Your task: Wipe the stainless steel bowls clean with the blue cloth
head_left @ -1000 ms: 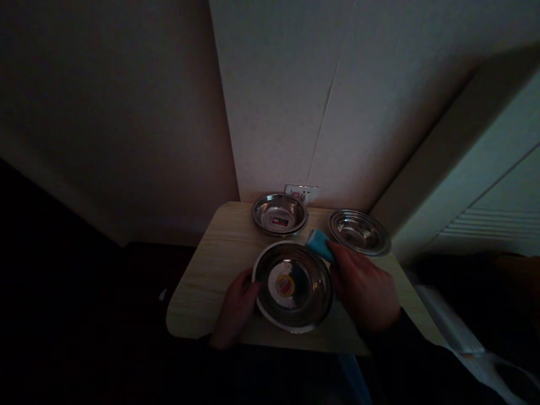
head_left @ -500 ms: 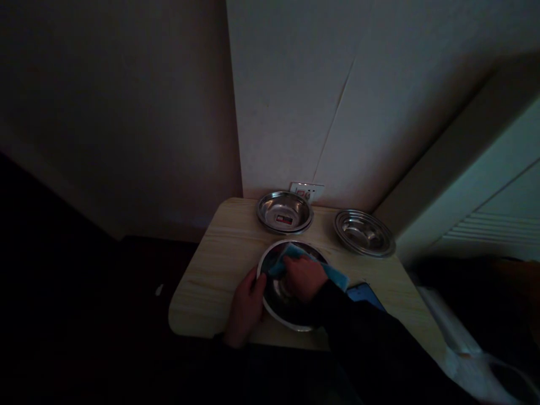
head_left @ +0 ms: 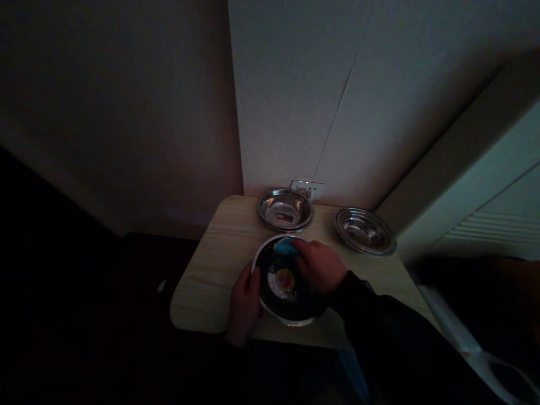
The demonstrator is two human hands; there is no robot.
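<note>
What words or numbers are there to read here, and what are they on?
No text is readable.
Round yellow-and-red sticker inside the front bowl: too blurred.
Dark-and-red label inside the back-left bowl: too small and blurred.
I can't make out words or numbers anywhere else.

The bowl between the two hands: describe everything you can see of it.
The bowl is round, shiny and metallic-looking, with a bright rim and a dark-looking inside. A round yellow-and-red label sits on its inner bottom. It lies open side up at the near part of the table; whether it rests flat is unclear. The left hand grips its left rim, and the right hand holds a blue cloth at its far inner side.
</note>
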